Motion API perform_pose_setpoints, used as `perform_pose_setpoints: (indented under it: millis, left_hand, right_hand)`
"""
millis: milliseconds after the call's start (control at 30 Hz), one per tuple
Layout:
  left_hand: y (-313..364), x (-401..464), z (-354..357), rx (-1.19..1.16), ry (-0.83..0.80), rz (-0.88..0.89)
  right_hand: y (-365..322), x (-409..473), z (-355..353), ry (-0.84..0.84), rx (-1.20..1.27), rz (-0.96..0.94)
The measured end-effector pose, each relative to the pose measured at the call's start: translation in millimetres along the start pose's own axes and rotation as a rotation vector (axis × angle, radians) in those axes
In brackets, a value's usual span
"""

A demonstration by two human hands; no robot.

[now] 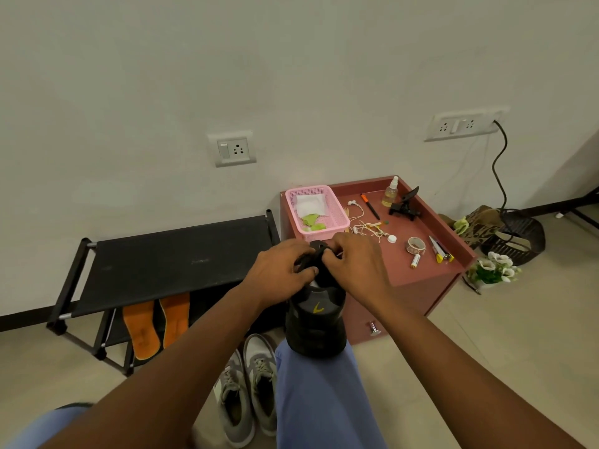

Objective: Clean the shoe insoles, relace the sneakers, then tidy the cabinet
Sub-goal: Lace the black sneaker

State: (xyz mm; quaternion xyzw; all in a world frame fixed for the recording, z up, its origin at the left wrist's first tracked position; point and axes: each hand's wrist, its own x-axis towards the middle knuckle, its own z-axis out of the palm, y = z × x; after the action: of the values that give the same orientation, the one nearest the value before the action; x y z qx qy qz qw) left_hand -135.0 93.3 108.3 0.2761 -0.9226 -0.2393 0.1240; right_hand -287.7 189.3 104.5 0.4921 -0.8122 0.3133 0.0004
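Knee-propped black sneaker [316, 322], left hand [282, 273] and right hand [356, 264] both pinching its lace.
Balanced only on the knee, it could tip off sideways if either tugs hard.

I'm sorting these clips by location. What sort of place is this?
Probably a room in a home, near an entryway: a low shoe rack with orange insoles, grey sneakers on the tiled floor, and a small cabinet below wall sockets.
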Motion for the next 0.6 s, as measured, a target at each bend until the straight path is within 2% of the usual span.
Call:
perform_pose_setpoints:
  millis: [133, 400, 600]
  left_hand:
    - [1, 2, -1, 0.081, -0.063, -0.042]
    - [-1, 8, 1, 0.124, -0.083, -0.033]
    - [5, 21, -1, 0.1, 0.031, 0.022]
  right_hand:
    - [-4, -1, 9, 0.051, 0.06, 0.075]
    - [-3, -1, 17, 0.092, 0.058, 0.084]
    - [-2, 7, 7, -0.033, 0.162, 0.117]
